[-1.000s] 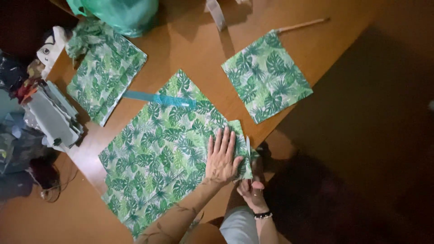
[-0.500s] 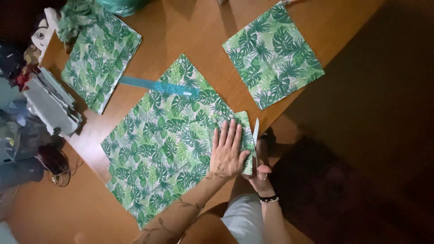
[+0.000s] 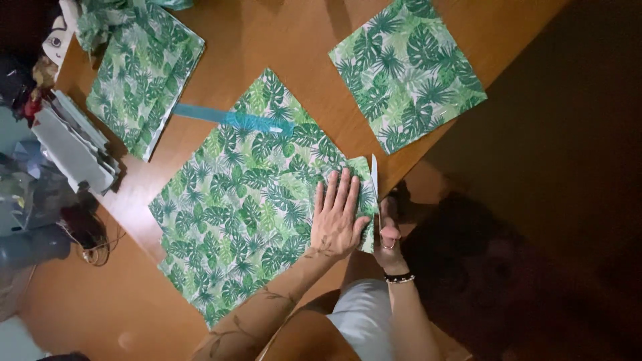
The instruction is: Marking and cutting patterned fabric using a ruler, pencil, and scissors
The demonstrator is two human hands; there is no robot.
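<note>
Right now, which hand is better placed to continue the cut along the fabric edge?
The right hand: it holds the scissors, blades pointing along the leaf-print fabric edge. The left hand lies flat on the fabric.

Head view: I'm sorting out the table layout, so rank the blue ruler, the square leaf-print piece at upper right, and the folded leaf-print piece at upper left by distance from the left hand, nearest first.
The left hand lies flat on the large leaf-print fabric.
1. Blue ruler, up and left of the hand.
2. Square leaf-print piece, up and right.
3. Folded leaf-print piece, far upper left.
</note>
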